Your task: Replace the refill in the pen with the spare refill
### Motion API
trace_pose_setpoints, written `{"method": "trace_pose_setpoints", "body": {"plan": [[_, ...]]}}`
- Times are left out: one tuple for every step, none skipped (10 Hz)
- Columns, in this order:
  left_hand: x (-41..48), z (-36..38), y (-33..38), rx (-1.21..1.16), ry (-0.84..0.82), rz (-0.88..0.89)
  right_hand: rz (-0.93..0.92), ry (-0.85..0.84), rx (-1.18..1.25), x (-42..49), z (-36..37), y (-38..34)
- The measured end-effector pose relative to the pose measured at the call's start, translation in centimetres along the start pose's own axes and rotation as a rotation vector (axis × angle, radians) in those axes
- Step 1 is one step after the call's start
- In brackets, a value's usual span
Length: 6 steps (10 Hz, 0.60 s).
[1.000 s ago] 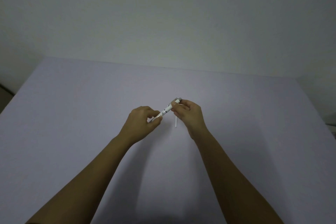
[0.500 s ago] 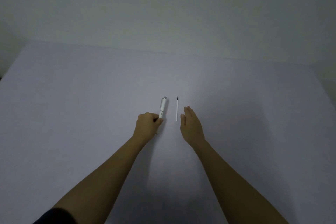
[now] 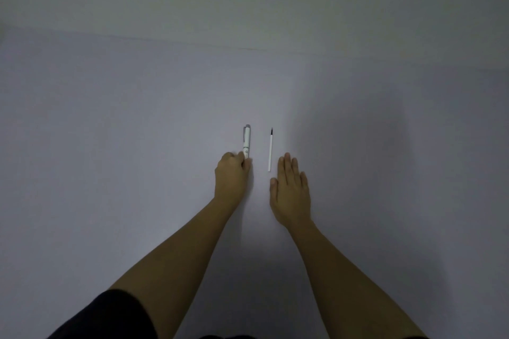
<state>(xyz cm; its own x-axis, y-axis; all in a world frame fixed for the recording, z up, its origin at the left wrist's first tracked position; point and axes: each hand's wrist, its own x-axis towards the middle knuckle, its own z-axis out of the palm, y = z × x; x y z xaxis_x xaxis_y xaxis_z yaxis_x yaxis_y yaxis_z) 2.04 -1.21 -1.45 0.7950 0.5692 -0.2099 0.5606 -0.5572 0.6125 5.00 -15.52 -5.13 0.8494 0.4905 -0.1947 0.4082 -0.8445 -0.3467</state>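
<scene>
Pen (image 3: 246, 141) and refill (image 3: 270, 152) lie side by side on the pale table (image 3: 110, 146), both pointing away from me. Nearest, my dark sleeve (image 3: 110, 316) shows at the lower edge. My left hand (image 3: 232, 176) is curled around the pen's near end. My right hand (image 3: 290, 190) lies flat and empty, fingers extended, just beside the refill's near end without touching it. A small mark on the pen's barrel is too blurred to read.

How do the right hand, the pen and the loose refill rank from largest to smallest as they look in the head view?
1. right hand
2. and 3. pen and refill: not ranked. The refill looks thinner, but the left hand covers the pen's near end, so its length is unsure.
</scene>
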Motion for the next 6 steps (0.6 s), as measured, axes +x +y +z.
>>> {"method": "trace_pose_setpoints", "body": {"plan": [[-0.1,0.2,0.2,0.014,0.019,0.01,0.008,0.041,-0.016,0.0,0.2,-0.1],[-0.1,0.2,0.1,0.017,0.024,0.015,0.014,0.04,-0.019,0.1,0.2,-0.1],[-0.1,0.1,-0.1,0.011,0.025,0.02,0.004,0.039,-0.022,0.1,0.1,-0.2],[-0.2,-0.2,0.1,-0.01,0.012,0.011,-0.012,-0.006,-0.024,0.1,-0.4,-0.2],[-0.4,-1.1,-0.1,-0.014,0.019,-0.013,-0.016,-0.03,0.024,-0.1,-1.6,-0.3],[-0.8,-1.9,-0.2,-0.002,0.018,-0.01,-0.023,-0.017,0.044,-0.3,-2.2,-0.3]]}}
